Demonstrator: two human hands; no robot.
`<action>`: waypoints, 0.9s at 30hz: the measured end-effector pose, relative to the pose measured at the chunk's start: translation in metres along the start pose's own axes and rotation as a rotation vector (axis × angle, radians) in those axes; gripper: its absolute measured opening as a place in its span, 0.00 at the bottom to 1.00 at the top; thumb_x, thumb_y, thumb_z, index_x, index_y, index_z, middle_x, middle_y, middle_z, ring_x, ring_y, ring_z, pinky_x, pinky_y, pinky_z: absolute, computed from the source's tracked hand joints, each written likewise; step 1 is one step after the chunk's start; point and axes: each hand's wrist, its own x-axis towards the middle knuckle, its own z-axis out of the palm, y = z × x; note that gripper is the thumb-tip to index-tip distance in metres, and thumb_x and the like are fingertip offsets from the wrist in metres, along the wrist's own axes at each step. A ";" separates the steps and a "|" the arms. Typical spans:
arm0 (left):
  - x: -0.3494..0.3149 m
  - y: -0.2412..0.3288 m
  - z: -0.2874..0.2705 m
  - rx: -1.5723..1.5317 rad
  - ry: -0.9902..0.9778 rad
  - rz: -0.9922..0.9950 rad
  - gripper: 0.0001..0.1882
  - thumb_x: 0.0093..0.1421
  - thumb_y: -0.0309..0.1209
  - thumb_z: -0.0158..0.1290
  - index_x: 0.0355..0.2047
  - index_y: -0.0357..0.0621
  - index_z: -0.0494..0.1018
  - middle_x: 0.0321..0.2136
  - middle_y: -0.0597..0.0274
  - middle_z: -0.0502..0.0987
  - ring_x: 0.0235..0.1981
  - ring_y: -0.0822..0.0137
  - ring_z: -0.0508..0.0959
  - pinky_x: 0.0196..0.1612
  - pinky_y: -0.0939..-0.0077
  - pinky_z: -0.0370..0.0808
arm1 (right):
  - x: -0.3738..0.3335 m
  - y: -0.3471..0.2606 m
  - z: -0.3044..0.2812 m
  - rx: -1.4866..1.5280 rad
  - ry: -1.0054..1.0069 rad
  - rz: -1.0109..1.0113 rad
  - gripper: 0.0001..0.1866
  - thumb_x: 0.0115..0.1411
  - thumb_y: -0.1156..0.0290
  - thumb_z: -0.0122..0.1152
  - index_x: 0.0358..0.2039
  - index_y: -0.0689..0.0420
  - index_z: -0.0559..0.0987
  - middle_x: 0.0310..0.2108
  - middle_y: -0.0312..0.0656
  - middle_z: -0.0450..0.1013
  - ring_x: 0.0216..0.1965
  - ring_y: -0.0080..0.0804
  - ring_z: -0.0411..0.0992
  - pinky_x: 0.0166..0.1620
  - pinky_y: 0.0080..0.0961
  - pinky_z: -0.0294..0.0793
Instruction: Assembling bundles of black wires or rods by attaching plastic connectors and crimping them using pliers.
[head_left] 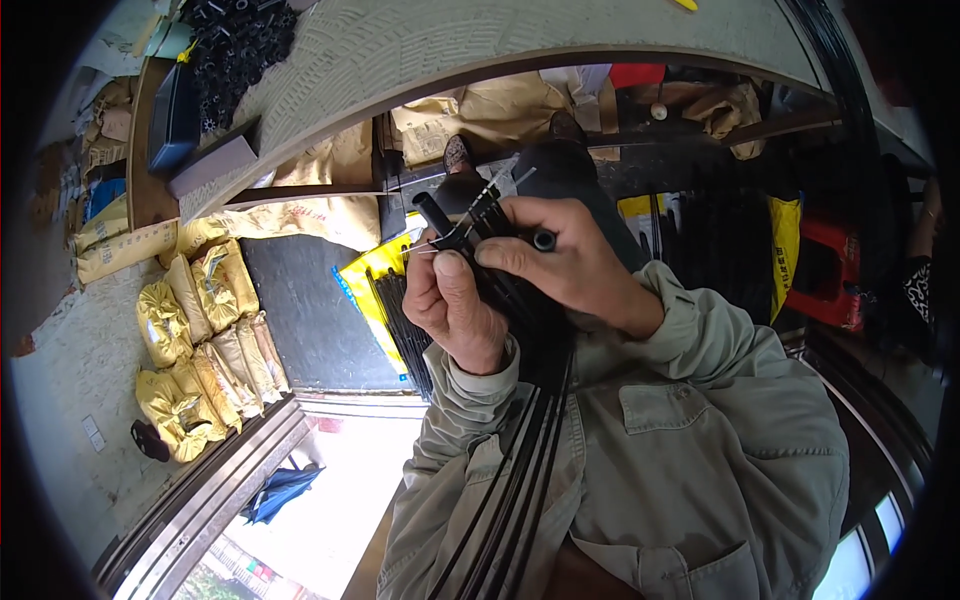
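Observation:
Above my lap, both hands work close together on a bundle of thin black rods [490,215]. My left hand [455,310] is closed, its thumb and fingertips pinching a short black plastic tube piece [430,212] at the near side of the rods' ends. My right hand [575,255] wraps round the bundle, thumb pressed across it. A second black tube end [544,240] sticks out by its fingers. Thin, pale metal ends show at the top of the rods. Their long black lengths [515,490] trail down over my shirt. The exact joint between tube and rods is hidden by my fingers.
Ahead runs a worktable [420,50] with a heap of small black parts [235,60]. More black rods [400,330] lie on a yellow sack [375,285] at my left. Filled sacks [205,350] stand farther left. A red plastic stool [828,270] is at the right.

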 end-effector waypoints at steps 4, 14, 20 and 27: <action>0.000 0.000 -0.002 -0.045 -0.001 -0.003 0.15 0.60 0.36 0.47 0.37 0.33 0.69 0.29 0.64 0.73 0.30 0.78 0.69 0.36 0.85 0.65 | -0.004 0.002 0.008 -0.159 0.057 -0.127 0.10 0.54 0.71 0.58 0.33 0.66 0.74 0.26 0.36 0.71 0.29 0.15 0.65 0.31 0.14 0.65; 0.008 -0.002 -0.013 -0.251 -0.041 -0.116 0.15 0.60 0.34 0.48 0.38 0.32 0.69 0.31 0.61 0.74 0.32 0.75 0.72 0.39 0.83 0.68 | 0.012 0.004 0.003 -0.045 -0.095 -0.026 0.10 0.54 0.71 0.58 0.32 0.67 0.74 0.25 0.36 0.71 0.29 0.16 0.65 0.34 0.16 0.66; 0.011 -0.011 -0.006 -0.280 -0.020 -0.081 0.18 0.58 0.32 0.50 0.44 0.30 0.67 0.35 0.58 0.75 0.36 0.72 0.73 0.43 0.80 0.69 | 0.013 0.008 0.001 -0.120 0.024 -0.081 0.10 0.56 0.70 0.55 0.32 0.66 0.74 0.27 0.36 0.71 0.29 0.16 0.66 0.33 0.16 0.65; 0.012 -0.003 0.006 -0.441 -0.033 -0.294 0.17 0.56 0.26 0.50 0.45 0.29 0.68 0.40 0.54 0.74 0.39 0.70 0.74 0.45 0.79 0.70 | 0.053 -0.028 -0.065 0.185 0.465 -0.362 0.23 0.62 0.54 0.43 0.31 0.64 0.74 0.28 0.38 0.70 0.24 0.19 0.64 0.29 0.15 0.63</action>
